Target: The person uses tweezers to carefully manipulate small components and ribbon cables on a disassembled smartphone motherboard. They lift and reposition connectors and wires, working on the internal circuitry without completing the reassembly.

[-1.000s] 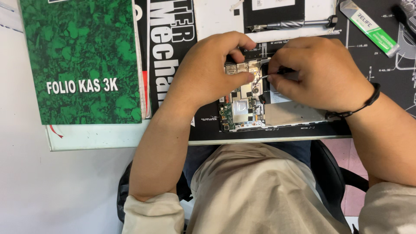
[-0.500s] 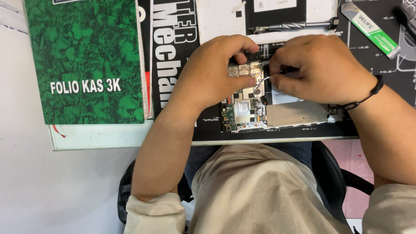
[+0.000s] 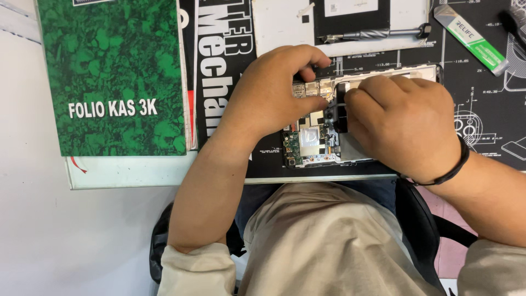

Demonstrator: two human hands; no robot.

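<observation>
An opened phone (image 3: 310, 143) lies on a black work mat (image 3: 482, 115) with its back off, showing green circuit board and metal shields. My left hand (image 3: 274, 98) rests on the phone's left part, fingers curled over its upper edge, holding it down. My right hand (image 3: 402, 123) covers the phone's right part and pinches a thin black tool (image 3: 334, 107) whose tip touches the board near the middle. What lies under my right palm is hidden.
A green marbled ledger book (image 3: 112, 77) lies at the left on a white sheet. A metal tool (image 3: 375, 34) lies on a white panel at the top. A green and white tube (image 3: 474, 39) sits top right. The table edge runs just below the phone.
My hands and the phone have stayed together. The right hand's fingers have shifted slightly over the board with the tool; the view has drifted a little.
</observation>
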